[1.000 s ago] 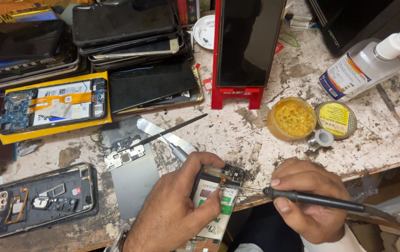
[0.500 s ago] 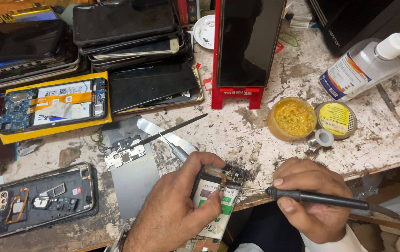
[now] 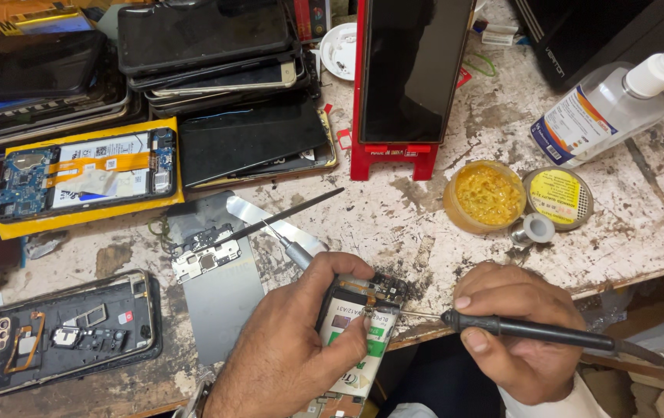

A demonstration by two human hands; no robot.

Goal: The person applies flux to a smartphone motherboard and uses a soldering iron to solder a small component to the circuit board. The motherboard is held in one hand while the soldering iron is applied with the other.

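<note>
My left hand (image 3: 293, 340) grips an opened phone (image 3: 357, 329) with a white battery and bare circuit board, holding it at the front edge of the bench. My right hand (image 3: 519, 325) holds a black soldering iron (image 3: 533, 331) like a pen, its thin tip pointing left and touching the phone's board near the top. The iron's cable runs off to the lower right. A screwdriver (image 3: 289, 246) lies just above my left thumb.
Black tweezers (image 3: 285, 215) lie across a grey metal plate (image 3: 220, 298). Yellow flux tin (image 3: 485, 195) and its lid (image 3: 556, 197) sit right of centre, a spray bottle (image 3: 607, 104) behind. A red stand (image 3: 394, 151) props a phone; opened phones (image 3: 61, 333) and stacked phones (image 3: 208, 46) fill the left.
The soldering iron tip has crept slightly left toward the phone's board. My left hand stays put on the phone.
</note>
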